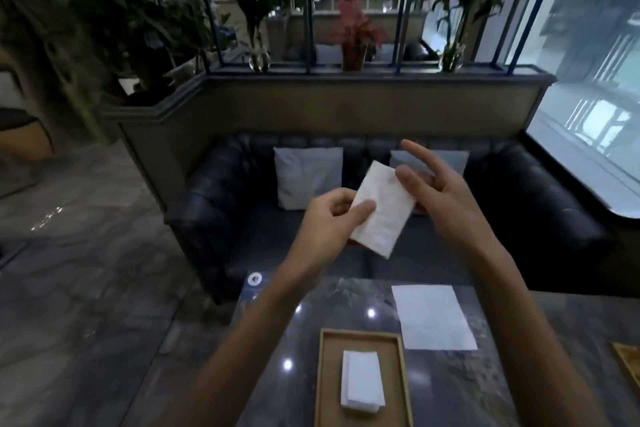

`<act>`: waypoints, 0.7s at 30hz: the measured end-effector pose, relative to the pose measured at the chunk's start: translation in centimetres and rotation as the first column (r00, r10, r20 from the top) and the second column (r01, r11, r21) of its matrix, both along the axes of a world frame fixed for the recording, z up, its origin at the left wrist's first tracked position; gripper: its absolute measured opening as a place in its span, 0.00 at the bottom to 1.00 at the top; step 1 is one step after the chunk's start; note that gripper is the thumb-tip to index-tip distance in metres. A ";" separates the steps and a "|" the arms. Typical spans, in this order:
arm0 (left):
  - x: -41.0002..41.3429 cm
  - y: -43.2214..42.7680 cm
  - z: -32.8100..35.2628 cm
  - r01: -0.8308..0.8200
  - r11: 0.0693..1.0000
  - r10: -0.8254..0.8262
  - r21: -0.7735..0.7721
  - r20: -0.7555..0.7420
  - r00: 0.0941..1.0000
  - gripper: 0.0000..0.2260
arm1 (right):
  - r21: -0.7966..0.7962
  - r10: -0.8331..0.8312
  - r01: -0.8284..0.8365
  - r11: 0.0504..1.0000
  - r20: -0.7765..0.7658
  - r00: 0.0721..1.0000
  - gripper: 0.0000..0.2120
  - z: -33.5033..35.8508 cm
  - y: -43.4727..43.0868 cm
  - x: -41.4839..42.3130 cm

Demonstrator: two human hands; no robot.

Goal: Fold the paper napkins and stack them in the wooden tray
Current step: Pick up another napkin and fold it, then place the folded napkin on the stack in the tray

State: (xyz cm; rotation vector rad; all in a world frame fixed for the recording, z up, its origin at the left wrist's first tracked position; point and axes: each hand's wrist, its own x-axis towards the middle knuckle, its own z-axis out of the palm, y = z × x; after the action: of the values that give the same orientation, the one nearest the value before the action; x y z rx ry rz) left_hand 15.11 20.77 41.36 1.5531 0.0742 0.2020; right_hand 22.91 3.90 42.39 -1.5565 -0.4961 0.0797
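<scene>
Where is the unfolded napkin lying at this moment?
The unfolded napkin lies flat on the grey table, right of centre in the head view, at the far right corner of the wooden tray.

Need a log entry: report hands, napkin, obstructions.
Left hand, right hand pinch folded napkin. Stack in wooden tray. Flat napkin beside tray; nothing blocking.

A dark sofa (221, 218) with two grey cushions (308, 177) stands beyond the marble table (467, 392). On the ledge (381, 78) behind it, a red plant (355, 28) sits between glass vases (259, 61) of greenery.
</scene>
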 end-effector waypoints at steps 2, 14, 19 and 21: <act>0.9 -0.2 -2.5 -0.100 0.993 0.100 -0.065 -0.012 0.995 0.07 | 0.049 0.003 0.005 0.999 -0.153 0.988 0.28 -3.8 0.6 -0.2; 3.9 -0.1 -24.7 -0.149 0.986 0.166 0.073 -0.460 0.872 0.05 | -0.217 -0.245 0.143 0.966 -0.583 0.775 0.10 -26.4 0.4 -0.7; 1.9 -1.7 -34.8 -0.079 0.975 0.203 0.209 -0.675 0.709 0.02 | -0.441 -0.393 0.100 0.892 -0.648 0.652 0.10 -35.5 0.4 -3.4; 1.2 -2.4 -37.6 -0.014 0.963 0.212 0.270 -0.723 0.657 0.02 | -0.507 -0.438 0.078 0.859 -0.647 0.624 0.13 -38.6 0.3 -4.5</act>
State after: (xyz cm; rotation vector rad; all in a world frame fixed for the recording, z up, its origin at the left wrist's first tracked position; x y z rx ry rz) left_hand 16.26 18.39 3.80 1.7911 0.8403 -0.3712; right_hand 18.44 4.18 3.74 -1.8450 0.4655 0.6227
